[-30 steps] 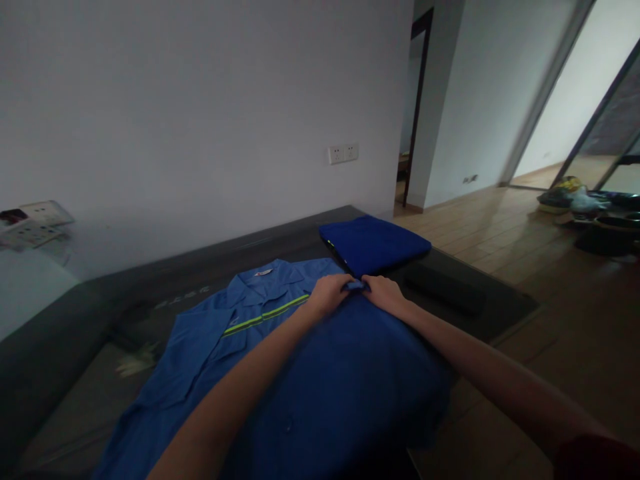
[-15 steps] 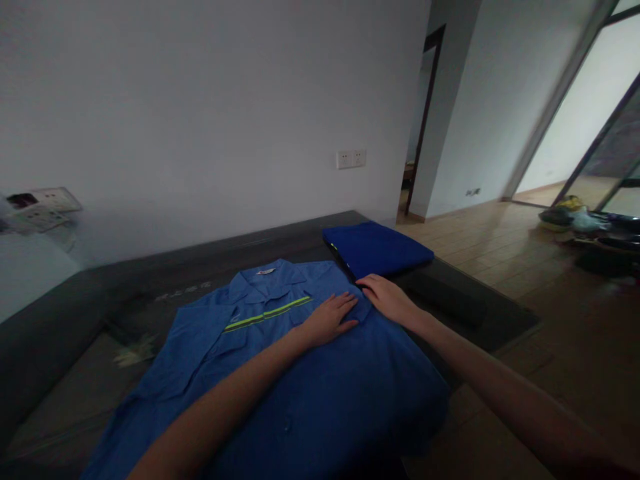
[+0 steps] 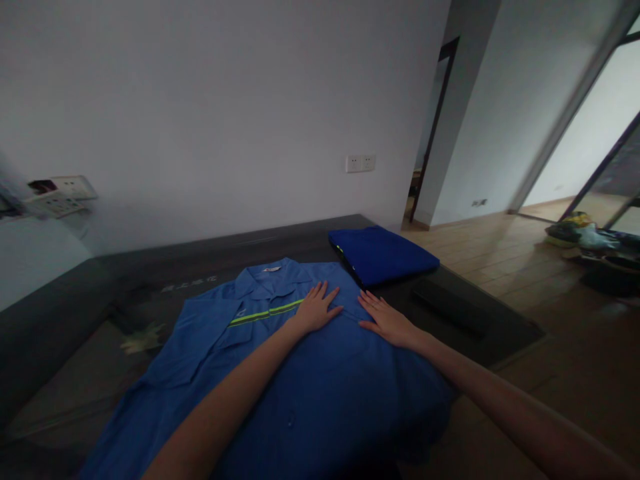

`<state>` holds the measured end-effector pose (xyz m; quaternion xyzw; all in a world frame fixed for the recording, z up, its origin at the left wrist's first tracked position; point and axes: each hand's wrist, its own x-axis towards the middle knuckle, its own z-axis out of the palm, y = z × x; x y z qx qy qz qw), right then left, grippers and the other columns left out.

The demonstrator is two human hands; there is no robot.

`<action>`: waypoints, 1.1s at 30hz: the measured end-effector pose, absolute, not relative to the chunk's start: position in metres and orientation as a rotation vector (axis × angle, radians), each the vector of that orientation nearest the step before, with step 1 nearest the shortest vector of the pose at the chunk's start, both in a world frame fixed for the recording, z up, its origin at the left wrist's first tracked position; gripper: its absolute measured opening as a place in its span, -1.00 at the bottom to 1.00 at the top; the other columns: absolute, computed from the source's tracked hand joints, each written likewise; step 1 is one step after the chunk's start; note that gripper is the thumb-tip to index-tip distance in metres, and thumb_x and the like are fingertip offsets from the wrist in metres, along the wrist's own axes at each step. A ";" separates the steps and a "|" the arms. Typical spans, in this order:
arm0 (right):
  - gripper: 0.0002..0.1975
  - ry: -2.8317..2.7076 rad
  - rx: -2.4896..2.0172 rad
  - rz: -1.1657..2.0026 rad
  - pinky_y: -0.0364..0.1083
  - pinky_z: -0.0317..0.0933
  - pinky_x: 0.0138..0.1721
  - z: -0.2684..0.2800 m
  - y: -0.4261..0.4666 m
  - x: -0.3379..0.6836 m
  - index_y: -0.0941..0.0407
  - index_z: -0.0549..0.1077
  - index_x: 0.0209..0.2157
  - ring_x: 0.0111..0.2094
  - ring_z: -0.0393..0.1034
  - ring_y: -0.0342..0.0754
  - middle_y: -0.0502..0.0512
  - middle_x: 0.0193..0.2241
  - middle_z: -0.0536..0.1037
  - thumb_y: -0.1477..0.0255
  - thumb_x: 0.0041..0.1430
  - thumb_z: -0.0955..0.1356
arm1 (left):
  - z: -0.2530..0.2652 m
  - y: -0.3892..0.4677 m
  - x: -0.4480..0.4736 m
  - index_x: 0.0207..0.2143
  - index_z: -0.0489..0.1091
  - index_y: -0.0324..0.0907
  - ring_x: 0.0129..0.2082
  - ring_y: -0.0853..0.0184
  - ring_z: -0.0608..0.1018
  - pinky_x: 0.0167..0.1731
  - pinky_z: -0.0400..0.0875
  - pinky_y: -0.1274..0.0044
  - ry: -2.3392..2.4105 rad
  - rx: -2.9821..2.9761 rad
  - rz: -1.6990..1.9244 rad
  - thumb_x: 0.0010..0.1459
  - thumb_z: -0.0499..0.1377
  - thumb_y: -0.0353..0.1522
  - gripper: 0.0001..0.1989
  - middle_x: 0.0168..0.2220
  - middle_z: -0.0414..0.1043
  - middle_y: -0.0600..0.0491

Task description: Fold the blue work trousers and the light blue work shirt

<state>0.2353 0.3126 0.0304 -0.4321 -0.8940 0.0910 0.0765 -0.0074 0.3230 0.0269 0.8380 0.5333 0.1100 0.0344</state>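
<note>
A blue work shirt [image 3: 280,373] with a yellow-green stripe across its chest lies spread on a dark table, collar toward the wall. Flat on its chest, beside the end of the visible stripe, rests my left hand [image 3: 315,310], fingers spread. My right hand [image 3: 387,320] lies on the cloth at the shirt's right side, with its fingers stretched out. Neither hand grips anything. Just beyond the right hand is a folded, brighter blue garment [image 3: 385,253]. The lower part of the shirt is partly covered by my left forearm and falls into shadow.
The dark table [image 3: 150,267] stands against a white wall with a double socket [image 3: 361,163]. A black oblong object [image 3: 447,308] lies near its right edge. A power strip [image 3: 60,200] is at far left. Bags [image 3: 585,233] sit on the wooden floor.
My right hand has moved down from the shirt's edge and flattened on the cloth. My left hand has shifted slightly left, its fingers more spread. The view has turned slightly left.
</note>
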 end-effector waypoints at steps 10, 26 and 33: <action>-0.47 -2.427 -1.222 0.050 -0.01 -0.05 0.22 0.071 0.366 0.157 0.28 0.23 0.18 0.24 0.06 0.00 0.30 0.21 0.20 0.27 0.33 0.06 | 0.024 0.319 -0.005 0.24 0.07 -0.31 0.29 0.08 0.06 0.23 -0.04 0.24 1.634 2.514 0.531 0.22 -0.05 -0.07 -0.34 0.27 0.01 -0.26; -0.56 -2.389 -1.574 0.016 -0.02 0.08 0.12 0.052 0.442 0.133 0.29 0.21 0.16 0.14 0.20 0.09 0.39 0.12 0.30 0.49 0.27 0.18 | 0.075 0.302 -0.307 -0.07 0.39 -0.26 0.11 0.19 0.36 0.12 0.22 0.39 2.520 1.641 0.908 -0.02 0.11 -0.48 -0.61 0.01 0.40 -0.11; -0.71 -2.432 -1.826 0.201 0.05 0.27 -0.07 0.077 0.474 0.128 0.29 0.47 -0.15 -0.06 0.41 0.20 0.45 -0.12 0.49 0.54 0.04 0.39 | 0.064 0.264 -0.364 -0.45 0.42 -0.30 -0.35 0.17 0.58 -0.40 0.48 0.49 2.485 1.150 0.720 -0.04 0.22 -0.22 -0.73 -0.46 0.52 -0.11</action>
